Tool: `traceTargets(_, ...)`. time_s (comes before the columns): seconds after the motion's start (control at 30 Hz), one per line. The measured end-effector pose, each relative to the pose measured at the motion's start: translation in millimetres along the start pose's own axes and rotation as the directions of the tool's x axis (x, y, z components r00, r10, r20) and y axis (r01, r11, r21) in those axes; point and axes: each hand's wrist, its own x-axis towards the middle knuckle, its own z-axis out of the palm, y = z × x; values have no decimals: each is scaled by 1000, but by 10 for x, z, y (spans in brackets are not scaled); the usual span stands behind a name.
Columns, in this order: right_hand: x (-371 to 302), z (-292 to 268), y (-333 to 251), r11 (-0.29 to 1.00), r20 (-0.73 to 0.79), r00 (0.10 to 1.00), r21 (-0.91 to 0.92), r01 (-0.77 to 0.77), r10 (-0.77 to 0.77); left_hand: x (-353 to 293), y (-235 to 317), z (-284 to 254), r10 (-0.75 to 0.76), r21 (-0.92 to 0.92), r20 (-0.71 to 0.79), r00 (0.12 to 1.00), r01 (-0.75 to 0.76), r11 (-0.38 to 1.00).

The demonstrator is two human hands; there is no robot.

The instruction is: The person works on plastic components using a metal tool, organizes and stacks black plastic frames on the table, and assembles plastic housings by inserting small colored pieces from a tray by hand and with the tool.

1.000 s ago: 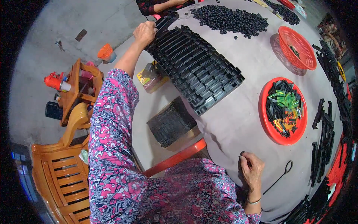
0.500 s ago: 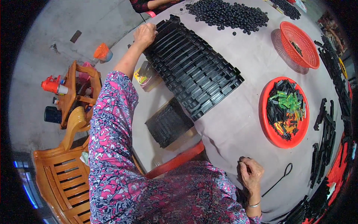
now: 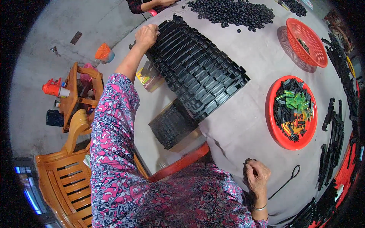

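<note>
A large black slatted plastic mat (image 3: 194, 68) of joined ribbed strips lies slantwise over the table, left of the middle. At its far left corner is my left hand (image 3: 146, 37), its fingers closed on the edge. A small dark end pokes out behind that wrist; what it belongs to is hidden. My right hand (image 3: 257, 175) rests near the table's front, fingers curled, with a dark bit at the fingertips too small to name. To its right lies a thin black rod with a looped end (image 3: 294, 171).
A red plate (image 3: 272, 131) carries black, green and orange pieces. Beyond it stands a red mesh basket (image 3: 319, 47). Small black round pieces (image 3: 232, 14) are heaped at the far side. Black strips (image 3: 332, 140) line the right. A wooden chair (image 3: 72, 173) stands left. Another person's arm (image 3: 152, 5) shows at the top.
Both hands stay nearly in place, the left on the mat's corner and the right curled near the front. The whole view has shifted very slightly.
</note>
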Motion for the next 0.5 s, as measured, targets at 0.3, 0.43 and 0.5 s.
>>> traceTargets(0.3,15,-8,-20,1000,15,1000,10,-13,13,-46,-10,-50,17,-10,14,1000,-17,1000)
traceTargets(0.43,-14,11,4,1000,-13,1000,18,-14,14,-66,-7,-66,65,-29,-6,998,-66,997)
traceTargets(0.5,0,-5,-25,1000,-2,1000,11,-25,25,-72,11,-80,46,-33,2,999,-46,998)
